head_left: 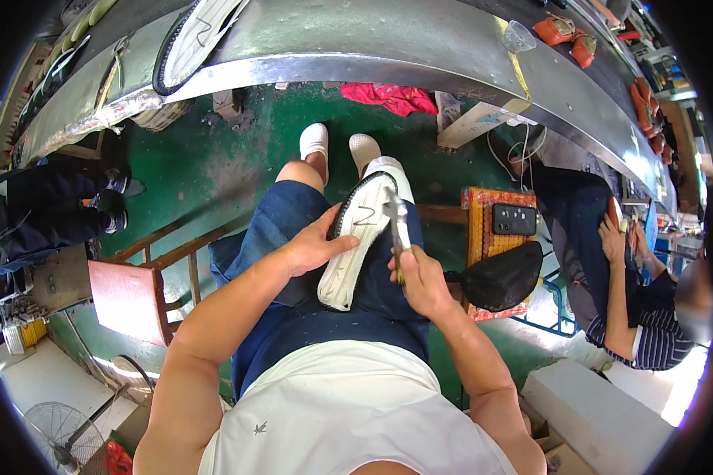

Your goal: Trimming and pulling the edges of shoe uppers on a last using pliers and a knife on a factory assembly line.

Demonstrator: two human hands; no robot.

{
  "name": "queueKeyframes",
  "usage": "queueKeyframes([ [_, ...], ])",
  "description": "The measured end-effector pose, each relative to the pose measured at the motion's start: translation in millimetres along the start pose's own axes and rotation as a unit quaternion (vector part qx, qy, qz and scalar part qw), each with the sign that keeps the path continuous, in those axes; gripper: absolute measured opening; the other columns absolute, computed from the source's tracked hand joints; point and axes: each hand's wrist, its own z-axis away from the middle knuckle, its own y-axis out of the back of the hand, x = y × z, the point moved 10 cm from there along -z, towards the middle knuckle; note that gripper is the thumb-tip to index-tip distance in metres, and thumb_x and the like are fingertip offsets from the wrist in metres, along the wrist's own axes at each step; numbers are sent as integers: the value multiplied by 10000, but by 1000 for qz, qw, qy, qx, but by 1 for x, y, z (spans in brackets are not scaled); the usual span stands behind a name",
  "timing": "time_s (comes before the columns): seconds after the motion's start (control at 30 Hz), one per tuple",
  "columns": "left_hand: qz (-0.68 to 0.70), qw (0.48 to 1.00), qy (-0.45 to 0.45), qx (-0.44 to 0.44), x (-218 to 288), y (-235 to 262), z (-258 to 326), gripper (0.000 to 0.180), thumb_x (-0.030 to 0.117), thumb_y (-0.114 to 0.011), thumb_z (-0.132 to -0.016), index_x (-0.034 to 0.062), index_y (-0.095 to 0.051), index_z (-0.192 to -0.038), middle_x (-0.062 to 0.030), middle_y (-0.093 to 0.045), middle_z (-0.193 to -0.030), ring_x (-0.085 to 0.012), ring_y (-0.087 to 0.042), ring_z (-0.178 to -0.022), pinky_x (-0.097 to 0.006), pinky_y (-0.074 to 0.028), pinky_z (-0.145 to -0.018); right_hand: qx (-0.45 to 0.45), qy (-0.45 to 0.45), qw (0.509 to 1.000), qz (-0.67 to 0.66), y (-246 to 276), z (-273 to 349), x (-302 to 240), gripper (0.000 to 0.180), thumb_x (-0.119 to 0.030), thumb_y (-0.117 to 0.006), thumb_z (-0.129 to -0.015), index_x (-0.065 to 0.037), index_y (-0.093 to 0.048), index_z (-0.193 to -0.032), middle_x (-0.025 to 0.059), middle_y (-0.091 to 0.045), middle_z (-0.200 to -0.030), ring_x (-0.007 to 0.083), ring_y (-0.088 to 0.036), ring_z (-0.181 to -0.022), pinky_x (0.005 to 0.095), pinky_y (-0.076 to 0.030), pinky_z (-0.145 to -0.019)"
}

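Observation:
An unfinished shoe (363,226) lies across my lap with its pale underside facing up, a dark gathered edge around its toe and a dark zigzag mark on it. My left hand (313,247) grips the shoe from its left side, thumb laid over the underside. In my right hand (422,279) is a pair of metal pincers (400,218) with a yellowish handle. The head of the pincers is at the right edge of the shoe near the toe; whether it bites the edge, I cannot tell. Part of a white shape shows beneath the toe.
A metal-topped bench (333,39) runs across the front, bearing another unfinished shoe (194,43) and red shoes (558,30). At my right, a beaded stool (483,241) carries a phone (514,219) and a black pouch (499,277). A co-worker (610,261) sits beyond it; a wooden chair (131,297) stands left.

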Motion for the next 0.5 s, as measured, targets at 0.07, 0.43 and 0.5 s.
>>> queueKeyframes([
  [0.07, -9, 1000, -1, -3, 1, -1, -1, 914, 235, -771, -928, -3, -212, -1612, -159, -491, -1490, -230, -480, -1367, -347, -384, -1155, 89, 82, 992, 39, 10, 14, -10, 450, -342, -419, -1097, 34, -635, -974, 149, -676, -732, 299, -694, -686, 407, -544, -709],
  [0.43, 28, 999, 17, -13, 3, -3, 1, 879, 226, -784, -923, 12, -258, -1595, -112, -504, -1470, -192, -481, -1342, -342, -391, -1147, -4, 74, 991, 110, -7, 15, -4, 432, -346, -420, -1100, 30, -609, -1001, 147, -663, -788, 279, -672, -706, 383, -530, -686],
  [0.5, 25, 999, 12, -36, 7, -8, 1, 929, 221, -787, -912, 18, -215, -1616, -142, -502, -1489, -219, -487, -1363, -353, -389, -1155, 0, 97, 992, 79, -7, 16, -8, 437, -343, -414, -1104, 39, -612, -1028, 119, -666, -815, 204, -660, -687, 344, -526, -663],
])
